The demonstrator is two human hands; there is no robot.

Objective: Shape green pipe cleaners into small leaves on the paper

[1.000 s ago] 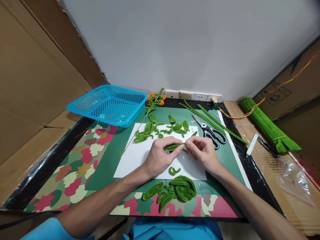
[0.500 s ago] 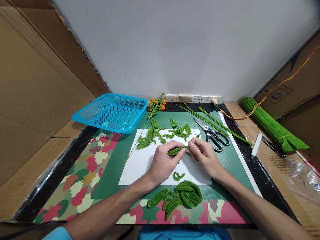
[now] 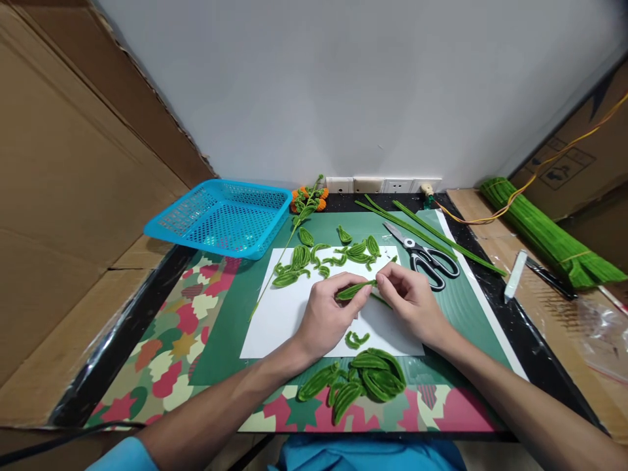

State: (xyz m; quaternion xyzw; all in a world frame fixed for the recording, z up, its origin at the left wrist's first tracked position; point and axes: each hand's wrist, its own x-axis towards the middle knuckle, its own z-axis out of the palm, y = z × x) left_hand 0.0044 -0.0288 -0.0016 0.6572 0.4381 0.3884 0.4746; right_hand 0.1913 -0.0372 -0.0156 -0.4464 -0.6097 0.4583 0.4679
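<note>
Over the white paper sheet (image 3: 284, 314), the left hand (image 3: 328, 317) and the right hand (image 3: 409, 297) pinch the two ends of a green pipe-cleaner leaf (image 3: 354, 290) between fingertips, holding it just above the sheet. Finished leaves (image 3: 363, 383) lie heaped near the wrists, and scissors (image 3: 424, 255) rest just beside the right hand.

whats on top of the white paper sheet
On the white paper sheet lie green pipe-cleaner leaves along its far edge and a small curled piece. Both hands, left hand and right hand, rest there, covering whatever lies beneath them.
</note>
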